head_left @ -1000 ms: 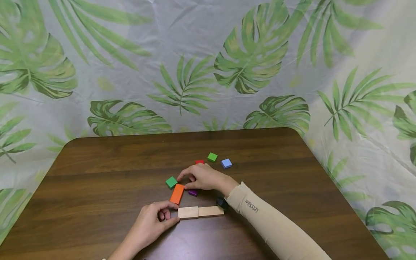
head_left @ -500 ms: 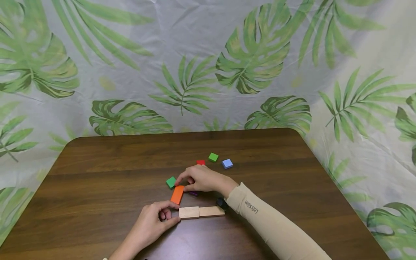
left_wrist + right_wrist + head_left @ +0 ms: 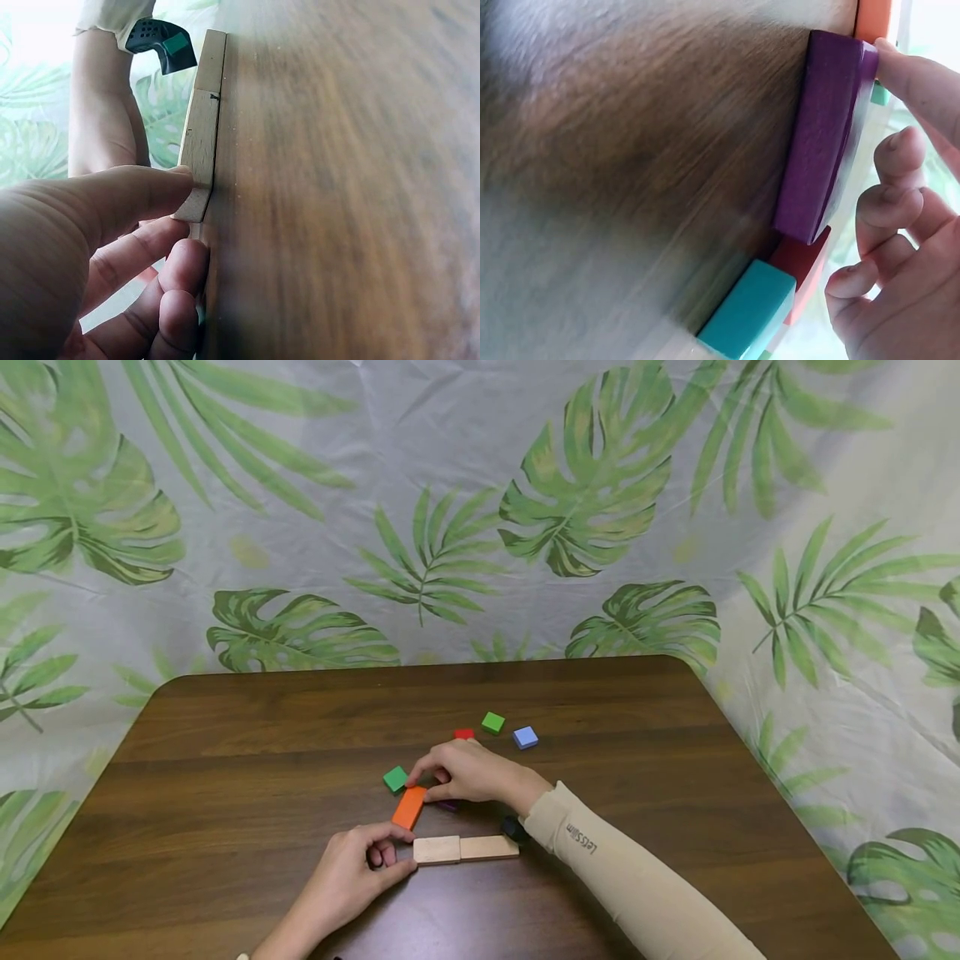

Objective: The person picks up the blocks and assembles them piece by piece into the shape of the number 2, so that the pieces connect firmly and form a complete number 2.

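Two plain wooden blocks lie end to end on the table, a left one (image 3: pixel 437 852) and a right one (image 3: pixel 489 847). My left hand (image 3: pixel 347 870) pinches the left block at its outer end, thumb on the near side. An orange block (image 3: pixel 408 808) slants away just beyond that end. At its far end my right hand (image 3: pixel 472 771) grips it between thumb and index finger. A purple block (image 3: pixel 825 139) lies beside the orange one, mostly hidden under the right hand in the head view. Left of the right fingertips is a dark green block (image 3: pixel 395 779).
Farther back on the wooden table (image 3: pixel 262 777) lie a red block (image 3: pixel 464 734), partly covered by the right hand, a light green block (image 3: pixel 492 722) and a light blue block (image 3: pixel 526 737). A leaf-printed cloth (image 3: pixel 450 510) hangs behind the table.
My right hand has come slightly nearer and its fingers have closed on the orange block's far end. The orange block has turned a little. My left hand holds its place.
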A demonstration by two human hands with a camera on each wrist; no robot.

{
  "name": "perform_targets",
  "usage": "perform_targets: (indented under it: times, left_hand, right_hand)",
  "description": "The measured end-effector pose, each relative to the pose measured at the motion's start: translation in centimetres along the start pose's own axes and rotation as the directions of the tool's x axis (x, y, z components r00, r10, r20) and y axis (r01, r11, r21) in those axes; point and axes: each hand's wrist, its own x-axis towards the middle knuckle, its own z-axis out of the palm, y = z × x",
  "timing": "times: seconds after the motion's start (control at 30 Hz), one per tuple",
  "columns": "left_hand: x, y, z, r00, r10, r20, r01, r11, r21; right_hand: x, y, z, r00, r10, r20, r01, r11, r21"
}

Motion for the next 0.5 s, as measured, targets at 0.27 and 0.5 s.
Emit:
perform_targets:
  times: [0.27, 0.5]
  left_hand:
    - [0.01, 0.06, -0.10, 1.000, -0.003, 0.009, 0.003, 1.000, -0.005]
    - [0.02, 0.11, -0.08, 1.000, 0.002, 0.011, -0.002, 1.000, -0.015]
  right_hand:
    - [-0.32, 0.13, -0.31, 0.999, 0.041, -0.017, -0.041, 0.999, -0.029]
    - [-0.70, 0.32, -0.46, 0.997, 0.070, -0.027, -0.072, 0.996, -0.045]
